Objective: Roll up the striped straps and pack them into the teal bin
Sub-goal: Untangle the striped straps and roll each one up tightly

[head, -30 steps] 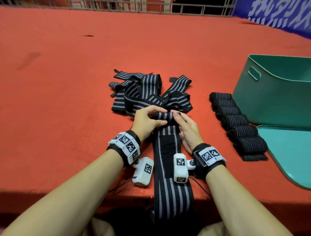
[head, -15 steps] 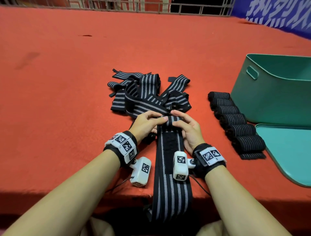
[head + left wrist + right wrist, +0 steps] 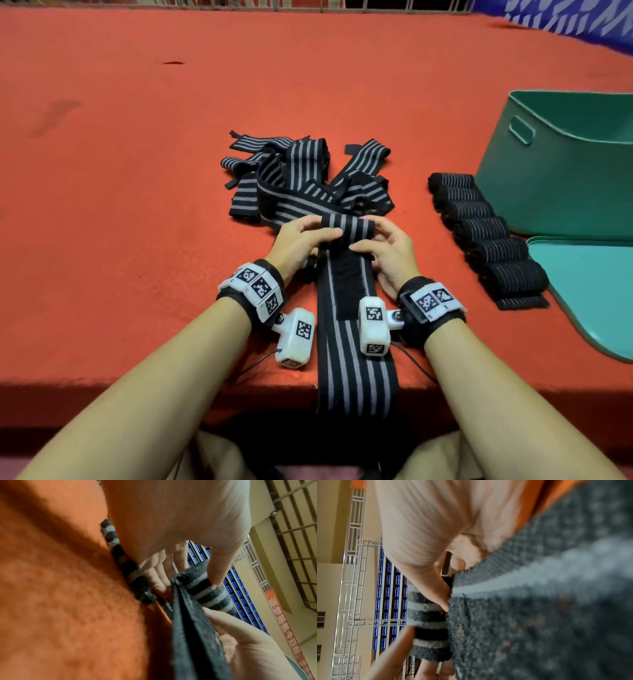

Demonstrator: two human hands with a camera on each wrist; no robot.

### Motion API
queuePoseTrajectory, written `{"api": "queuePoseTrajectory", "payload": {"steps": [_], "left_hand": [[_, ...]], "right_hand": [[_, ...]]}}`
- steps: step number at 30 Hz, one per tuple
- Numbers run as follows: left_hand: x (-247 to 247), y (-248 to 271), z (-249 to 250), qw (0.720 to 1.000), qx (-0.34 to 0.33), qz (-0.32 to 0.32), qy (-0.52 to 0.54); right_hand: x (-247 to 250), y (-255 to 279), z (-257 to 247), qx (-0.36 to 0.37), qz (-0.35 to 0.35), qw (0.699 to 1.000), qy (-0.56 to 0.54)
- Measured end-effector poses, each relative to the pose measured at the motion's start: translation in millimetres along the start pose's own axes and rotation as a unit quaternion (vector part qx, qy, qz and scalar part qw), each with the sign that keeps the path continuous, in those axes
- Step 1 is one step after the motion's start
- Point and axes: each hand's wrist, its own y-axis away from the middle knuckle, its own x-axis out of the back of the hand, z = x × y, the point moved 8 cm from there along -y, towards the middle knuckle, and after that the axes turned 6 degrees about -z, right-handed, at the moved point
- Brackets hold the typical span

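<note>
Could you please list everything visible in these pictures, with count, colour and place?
Strap being rolled: one, black with grey stripes, at the near table edge, tail hanging over it.
Loose straps: a tangled pile, count unclear, black and grey, just beyond the hands.
Rolled straps: about six, black and grey, in a row left of the bin.
Teal bin: one, at the right, none of the straps visibly inside.
Teal lid: one, flat in front of the bin.
Table cover: red-orange.
Wrist cameras: two, white with markers.
Left hand: fingers grip the roll.
Right hand: fingers grip the roll.
</note>
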Motion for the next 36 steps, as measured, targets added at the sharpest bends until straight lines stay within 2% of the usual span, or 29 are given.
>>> {"api": "queuePoseTrajectory", "payload": {"steps": [5,9,14,16,19,24,30,33,36], "left_hand": [[-4,-2,4,1.000,0.018,0.007,-0.006],[-4,-2,-2,0.999,0.037,-0.020,-0.010],[9,4,3,0.997,0.004,0.022,0.072],[12,5,3,0.993,-0.005,0.035,0.114],[12,6,4,0.994,-0.002,0.048,0.102],[15,5,7,0.991,-0.018,0.076,0.112],[27,2,24,0.986,-0.042,0.114,0.118],[27,1,35,0.989,-0.046,0.102,0.099],[22,0,40,0.990,-0.050,0.087,0.097]], "right_hand": [[4,0,0,0.010,0.021,1.000,-0.011],[5,-2,4,0.010,0.039,0.999,-0.008],[-4,-2,0,-0.024,0.003,0.998,-0.061],[-6,-3,2,-0.037,-0.013,0.999,-0.037],[-16,-3,5,-0.062,-0.056,0.996,0.022],[-16,0,8,-0.105,-0.084,0.990,-0.048],[-31,6,7,-0.140,-0.173,0.972,0.079],[-30,8,4,-0.142,-0.166,0.973,0.071],[-26,9,1,-0.122,-0.126,0.983,0.049]]}}
